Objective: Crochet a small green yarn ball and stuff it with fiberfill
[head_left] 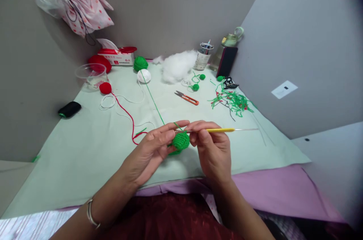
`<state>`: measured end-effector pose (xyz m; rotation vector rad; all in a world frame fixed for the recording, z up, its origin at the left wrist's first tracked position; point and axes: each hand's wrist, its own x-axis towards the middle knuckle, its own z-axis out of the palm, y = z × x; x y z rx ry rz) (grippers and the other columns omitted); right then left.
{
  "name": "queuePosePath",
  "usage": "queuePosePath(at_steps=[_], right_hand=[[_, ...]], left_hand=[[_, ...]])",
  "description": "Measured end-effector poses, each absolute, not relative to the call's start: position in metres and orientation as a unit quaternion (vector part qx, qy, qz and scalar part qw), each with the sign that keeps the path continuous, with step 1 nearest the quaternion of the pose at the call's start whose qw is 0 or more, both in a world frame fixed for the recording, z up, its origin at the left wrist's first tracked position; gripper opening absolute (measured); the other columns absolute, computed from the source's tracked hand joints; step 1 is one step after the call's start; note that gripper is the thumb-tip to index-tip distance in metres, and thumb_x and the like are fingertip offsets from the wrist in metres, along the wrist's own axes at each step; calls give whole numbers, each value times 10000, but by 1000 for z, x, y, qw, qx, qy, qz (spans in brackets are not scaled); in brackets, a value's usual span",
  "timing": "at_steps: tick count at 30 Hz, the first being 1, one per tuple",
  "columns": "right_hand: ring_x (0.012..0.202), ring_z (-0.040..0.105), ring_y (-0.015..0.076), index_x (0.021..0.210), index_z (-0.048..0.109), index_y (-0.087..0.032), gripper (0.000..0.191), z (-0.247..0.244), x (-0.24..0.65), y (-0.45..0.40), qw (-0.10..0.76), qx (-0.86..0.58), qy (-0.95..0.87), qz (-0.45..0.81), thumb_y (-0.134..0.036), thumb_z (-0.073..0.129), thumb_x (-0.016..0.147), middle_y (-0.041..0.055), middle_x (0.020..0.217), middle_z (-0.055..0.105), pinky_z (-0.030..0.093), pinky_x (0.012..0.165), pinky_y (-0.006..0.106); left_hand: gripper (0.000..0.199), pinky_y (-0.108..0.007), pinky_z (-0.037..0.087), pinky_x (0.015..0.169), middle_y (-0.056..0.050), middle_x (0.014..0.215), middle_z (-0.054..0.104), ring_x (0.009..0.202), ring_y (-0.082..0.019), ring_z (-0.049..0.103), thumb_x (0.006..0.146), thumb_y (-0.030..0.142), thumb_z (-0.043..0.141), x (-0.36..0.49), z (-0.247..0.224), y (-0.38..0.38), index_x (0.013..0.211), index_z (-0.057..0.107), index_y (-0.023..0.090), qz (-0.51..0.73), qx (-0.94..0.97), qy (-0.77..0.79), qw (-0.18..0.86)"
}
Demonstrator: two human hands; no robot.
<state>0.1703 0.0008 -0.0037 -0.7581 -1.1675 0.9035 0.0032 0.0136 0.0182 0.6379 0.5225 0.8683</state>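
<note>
My left hand (155, 142) pinches a small, round green crochet piece (180, 141) above the near part of the table. My right hand (213, 143) is closed around a crochet hook (221, 130) with a yellow handle; its thin metal shaft reaches left to the top edge of the piece. A strand of green yarn (153, 98) runs from a green yarn ball (140, 63) at the back to my left fingers. My fingertips partly cover the stitches at the hook's tip.
Orange-handled thread snips (187, 98) lie beyond my hands. White stuffing (178, 67), a cup of pens (204, 56) and a phone (227, 61) against a bottle (230, 39) stand at the back. Yarn scraps (235, 102) lie right; red yarn (127, 113) and a plastic tub (91, 75) lie left.
</note>
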Motion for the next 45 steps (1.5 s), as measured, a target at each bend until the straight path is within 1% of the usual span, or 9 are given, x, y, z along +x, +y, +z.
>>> queuePosePath(at_steps=[4, 9, 14, 19, 22, 29, 35, 41, 45], right_hand=[[732, 648, 148, 984, 800, -256, 138, -3, 169, -2, 674, -328, -541, 382, -300, 675, 1022, 39, 945, 783, 529, 627, 274], [604, 574, 111, 911, 776, -244, 153, 2, 165, -1, 671, -306, -485, 469, -364, 723, 989, 3, 823, 719, 506, 572, 248], [555, 562, 91, 900, 773, -244, 145, 8, 163, -1, 669, -277, -428, 540, -366, 747, 972, 2, 829, 724, 506, 521, 217], [587, 611, 94, 898, 793, -239, 150, 10, 164, -2, 667, -265, -406, 566, -361, 750, 974, 12, 853, 758, 554, 567, 224], [601, 625, 91, 901, 791, -240, 156, 10, 165, -3, 667, -266, -408, 563, -364, 742, 983, 11, 878, 776, 572, 599, 229], [666, 670, 96, 944, 780, -240, 167, 6, 172, -3, 661, -272, -465, 522, -336, 677, 1034, 11, 908, 790, 565, 642, 224], [749, 680, 130, 1041, 766, -244, 173, 5, 180, -6, 643, -282, -573, 424, -272, 599, 1075, 26, 967, 776, 575, 696, 283], [932, 726, 162, 1111, 745, -213, 205, 13, 186, -13, 579, -298, -717, 248, -139, 558, 1070, 45, 972, 780, 600, 824, 311], [954, 742, 182, 1163, 727, -209, 209, 7, 186, -15, 553, -300, -769, 117, -115, 588, 1040, 85, 1055, 784, 627, 793, 315]], left_hand=[[360, -261, 466, 934, -38, 1031, 814, 1000, -167, 695, 849, 265, 852, 6, 17, 11, 1207, 826, 251, 406, 309, 240, 826], [467, -263, 465, 933, -44, 1010, 798, 994, -178, 691, 779, 334, 912, 5, 16, 12, 1226, 820, 239, 412, 333, 214, 821], [413, -311, 485, 912, -53, 1015, 760, 935, -190, 707, 885, 337, 808, 2, 13, 14, 1289, 790, 254, 401, 361, 205, 817], [444, -346, 515, 917, -35, 985, 696, 951, -210, 689, 851, 309, 843, -3, 11, 14, 1291, 789, 295, 406, 409, 229, 784], [450, -329, 526, 916, -12, 927, 650, 935, -191, 662, 837, 288, 851, -6, 14, 13, 1283, 795, 310, 418, 433, 253, 758], [363, -238, 515, 740, 1, 905, 620, 887, -159, 667, 874, 270, 814, -5, 21, 12, 1232, 817, 330, 423, 440, 284, 739], [351, -185, 430, 596, 8, 901, 639, 836, -124, 647, 898, 284, 804, -7, 17, 11, 1238, 810, 367, 421, 456, 299, 725], [342, -188, 463, 627, 13, 898, 644, 752, -95, 581, 892, 262, 806, -8, 18, 7, 1218, 824, 364, 433, 473, 346, 685], [358, -176, 455, 605, 28, 877, 624, 690, -73, 552, 848, 263, 851, -1, 22, 5, 1197, 830, 341, 455, 446, 381, 670]])
